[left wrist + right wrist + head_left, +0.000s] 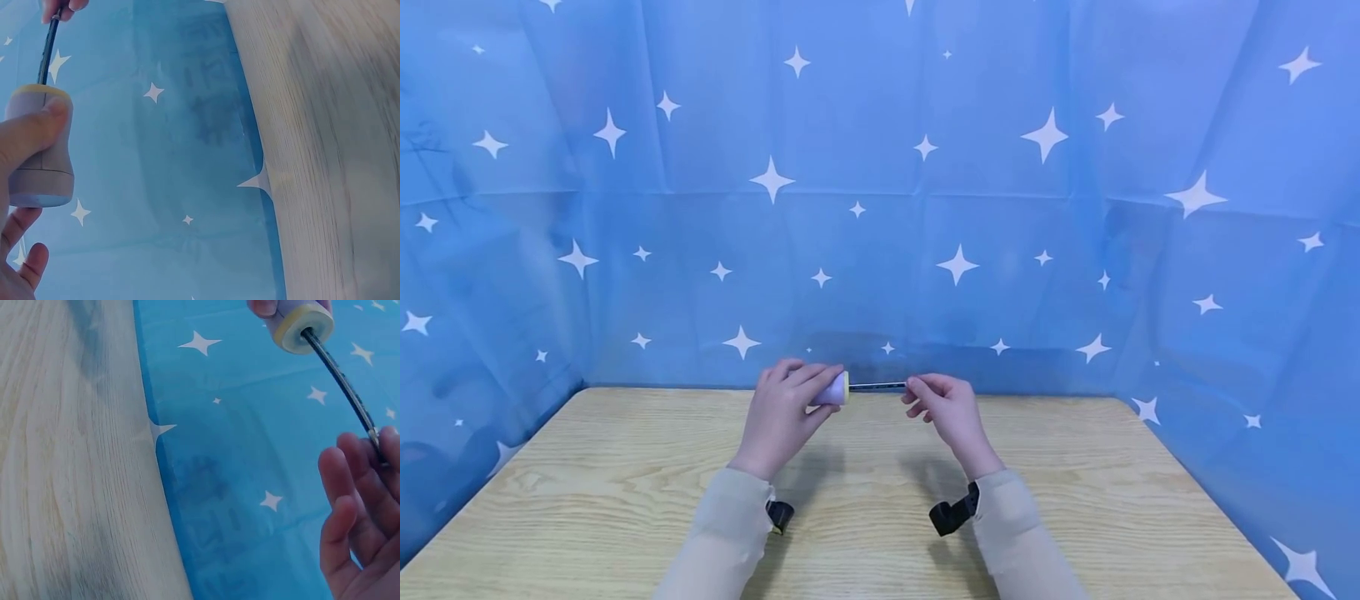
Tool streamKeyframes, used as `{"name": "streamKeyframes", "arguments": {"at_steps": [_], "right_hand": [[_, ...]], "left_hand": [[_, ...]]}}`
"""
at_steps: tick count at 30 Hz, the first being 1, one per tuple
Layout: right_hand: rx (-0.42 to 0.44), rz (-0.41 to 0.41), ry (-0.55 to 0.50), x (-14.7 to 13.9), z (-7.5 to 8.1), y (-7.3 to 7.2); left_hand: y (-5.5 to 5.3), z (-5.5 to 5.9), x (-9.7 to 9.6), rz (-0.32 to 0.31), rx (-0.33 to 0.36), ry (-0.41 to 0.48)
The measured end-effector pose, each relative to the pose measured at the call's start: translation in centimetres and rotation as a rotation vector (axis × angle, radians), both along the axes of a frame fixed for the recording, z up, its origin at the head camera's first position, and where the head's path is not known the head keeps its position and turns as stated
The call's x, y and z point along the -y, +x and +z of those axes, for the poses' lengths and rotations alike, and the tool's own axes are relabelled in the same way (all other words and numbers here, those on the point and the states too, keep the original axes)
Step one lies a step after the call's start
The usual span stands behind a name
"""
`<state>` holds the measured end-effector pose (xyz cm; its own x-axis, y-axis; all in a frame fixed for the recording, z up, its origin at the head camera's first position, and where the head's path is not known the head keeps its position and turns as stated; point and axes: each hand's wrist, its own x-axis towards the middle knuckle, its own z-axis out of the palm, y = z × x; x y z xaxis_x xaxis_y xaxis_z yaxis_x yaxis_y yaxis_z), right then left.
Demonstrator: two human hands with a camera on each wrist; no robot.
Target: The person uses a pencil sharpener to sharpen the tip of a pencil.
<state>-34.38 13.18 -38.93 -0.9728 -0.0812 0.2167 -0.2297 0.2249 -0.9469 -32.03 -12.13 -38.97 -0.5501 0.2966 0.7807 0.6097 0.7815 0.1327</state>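
My left hand (pixel 781 417) grips a lilac, slightly waisted cylinder (pixel 828 392) with a yellow rim, held sideways above the far part of the table. From the rimmed end a thin dark shaft (pixel 340 381) with small marks along it sticks out to the right. Thumb and fingers of my right hand (pixel 953 410) pinch its far end, where a bit of bright metal shows in the right wrist view. In the left wrist view, my thumb lies along the side of the lilac body. My other right fingers are loosely bent below the shaft.
A light wood-grain table (pixel 880 517) spreads beneath both forearms. Behind its far edge and at both sides hangs a blue cloth (pixel 880 108) with white stars. Each wrist carries a small black camera (pixel 953 512).
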Motion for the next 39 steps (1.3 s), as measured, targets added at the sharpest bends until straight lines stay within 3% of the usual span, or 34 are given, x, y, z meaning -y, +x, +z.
{"name": "streamKeyframes", "arguments": {"at_steps": [5, 17, 27, 39], "right_hand": [[0.000, -0.019, -0.047, 0.3, -0.1, 0.1], [0.032, 0.060, -0.146, 0.0, 0.3, 0.0], [0.022, 0.141, -0.108, -1.2, 0.8, -0.3], [0.018, 0.134, -0.076, -1.4, 0.4, -0.6]], "left_hand": [[0.0, 0.1, -0.1, -0.006, -0.007, -0.011], [0.3, 0.4, 0.2, -0.012, 0.009, 0.002], [0.3, 0.8, 0.5, -0.008, 0.015, 0.007], [0.2, 0.6, 0.4, -0.006, 0.020, -0.010]]}}
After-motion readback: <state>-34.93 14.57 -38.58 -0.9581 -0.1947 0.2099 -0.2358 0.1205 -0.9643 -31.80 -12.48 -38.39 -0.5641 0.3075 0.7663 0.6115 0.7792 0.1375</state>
